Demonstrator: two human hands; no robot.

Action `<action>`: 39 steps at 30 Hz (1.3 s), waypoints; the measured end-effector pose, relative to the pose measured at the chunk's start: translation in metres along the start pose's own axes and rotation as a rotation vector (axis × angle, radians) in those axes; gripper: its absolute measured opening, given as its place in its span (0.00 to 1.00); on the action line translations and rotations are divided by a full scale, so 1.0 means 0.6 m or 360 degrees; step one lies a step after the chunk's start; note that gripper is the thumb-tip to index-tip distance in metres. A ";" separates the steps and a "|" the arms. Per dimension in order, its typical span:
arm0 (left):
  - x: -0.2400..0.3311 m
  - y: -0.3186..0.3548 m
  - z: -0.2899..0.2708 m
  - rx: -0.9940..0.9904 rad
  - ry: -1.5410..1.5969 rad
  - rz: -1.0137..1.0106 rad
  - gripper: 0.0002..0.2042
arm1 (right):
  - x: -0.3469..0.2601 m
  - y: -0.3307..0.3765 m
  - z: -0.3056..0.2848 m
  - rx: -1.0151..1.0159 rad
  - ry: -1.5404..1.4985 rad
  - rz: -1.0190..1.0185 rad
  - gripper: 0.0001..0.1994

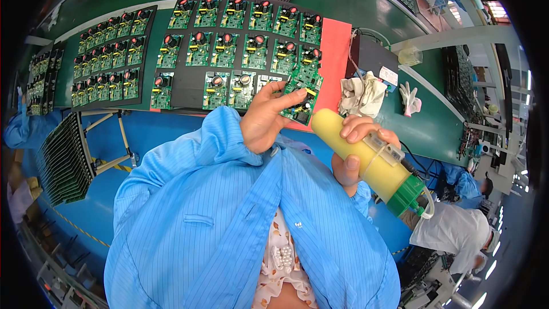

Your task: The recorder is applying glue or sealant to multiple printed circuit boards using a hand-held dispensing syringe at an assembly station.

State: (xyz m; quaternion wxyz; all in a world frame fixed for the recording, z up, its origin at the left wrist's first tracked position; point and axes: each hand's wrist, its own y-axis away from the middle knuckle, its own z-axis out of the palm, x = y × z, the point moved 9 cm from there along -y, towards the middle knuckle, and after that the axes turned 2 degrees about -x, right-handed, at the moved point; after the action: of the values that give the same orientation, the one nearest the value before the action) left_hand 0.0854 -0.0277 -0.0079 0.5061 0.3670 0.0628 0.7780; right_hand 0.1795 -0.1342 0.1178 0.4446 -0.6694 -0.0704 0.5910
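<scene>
My left hand (266, 117) grips a green circuit board (299, 100) by its near left edge, thumb on top. The board is tilted up and overlaps the boards at the right end of the rows. My right hand (357, 149) is closed around a yellow cylinder (337, 131) with a green end cap (407, 195) and a pale loop of tube at the cap. The cylinder slants, its plain yellow end up by the board's near right corner. A translucent fitting (386, 147) is strapped to its side.
Rows of circuit boards (226, 48) lie on a black mat (189, 88), with a red sheet (336, 51) beside it. More boards (108, 54) sit on mats leftward. A black box (372, 57), crumpled cloth (363, 94) and white glove (409, 100) lie right. Other people work nearby.
</scene>
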 end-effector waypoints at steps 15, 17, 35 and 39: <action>0.003 -0.008 -0.003 -0.0170 -0.0202 -0.0039 0.28 | -0.008 -0.038 -0.036 0.0176 -0.0227 0.0021 0.25; 0.006 -0.003 0.006 -0.0223 -0.0265 -0.0024 0.28 | 0.003 -0.037 -0.034 0.0158 -0.0222 0.0061 0.25; 0.001 -0.004 0.007 -0.0256 -0.0302 -0.0025 0.26 | 0.024 -0.035 -0.029 0.0107 -0.0210 0.0208 0.24; 0.001 0.000 0.011 -0.0262 -0.0281 -0.0049 0.24 | 0.041 -0.038 -0.030 0.0066 -0.0481 0.0325 0.26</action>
State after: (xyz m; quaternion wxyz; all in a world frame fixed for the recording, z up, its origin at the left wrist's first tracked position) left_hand 0.0898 -0.0289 -0.0028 0.5499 0.3903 -0.0405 0.7373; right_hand 0.2122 -0.1145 0.1136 0.3803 -0.5673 -0.0558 0.7283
